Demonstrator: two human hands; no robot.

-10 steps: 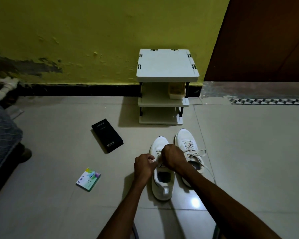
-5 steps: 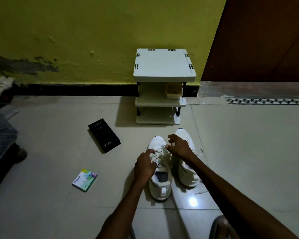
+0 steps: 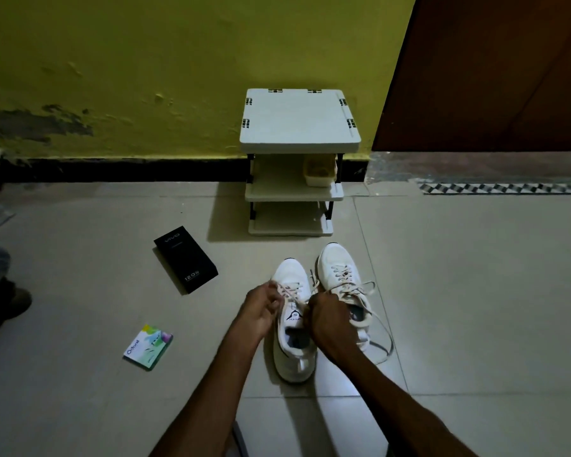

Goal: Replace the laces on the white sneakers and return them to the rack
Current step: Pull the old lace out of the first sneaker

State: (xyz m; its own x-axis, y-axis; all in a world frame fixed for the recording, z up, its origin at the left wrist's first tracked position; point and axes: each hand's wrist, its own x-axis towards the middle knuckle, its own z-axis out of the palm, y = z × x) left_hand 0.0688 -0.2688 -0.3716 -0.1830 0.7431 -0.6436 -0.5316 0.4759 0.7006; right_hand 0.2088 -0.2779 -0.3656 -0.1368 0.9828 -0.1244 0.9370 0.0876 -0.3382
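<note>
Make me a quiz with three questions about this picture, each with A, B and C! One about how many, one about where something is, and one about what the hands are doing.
1. How many white sneakers stand on the floor?
A. one B. two C. three
2. Where is the black box?
A. on the floor, left of the sneakers B. inside a sneaker C. in a hand
3. What are the left hand and right hand doing?
A. lying flat B. waving C. gripping the laces

Answers: 1 B, a pair stands side by side. 2 A, it lies on the tiles left of them. 3 C, both hands' fingers curl round laces.
</note>
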